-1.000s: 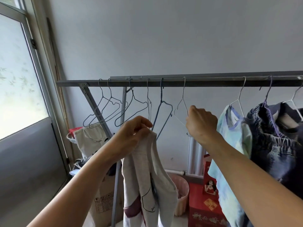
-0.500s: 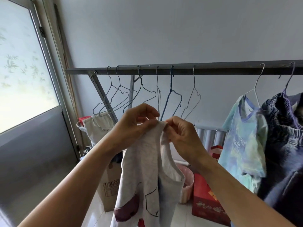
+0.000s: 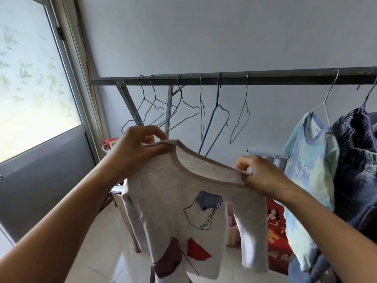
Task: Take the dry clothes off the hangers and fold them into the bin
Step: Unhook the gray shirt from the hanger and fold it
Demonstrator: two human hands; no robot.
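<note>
pinching the grey shirt [image 3: 173, 205] at each shoulder, left hand [image 3: 136, 148] raised higher than right hand [image 3: 259, 174].

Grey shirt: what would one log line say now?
grey shirt: held up, spread open | left hand: pinches one shoulder | right hand: pinches other shoulder

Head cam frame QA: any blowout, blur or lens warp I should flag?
Head view: window at left is blown nearly white; wide-angle warp leans its frame and slants the rail; grey shirt, left hand and right hand are fairly sharp, the shirt's bottom hem slightly smeared; denim at the right edge is dark, soft.
</note>
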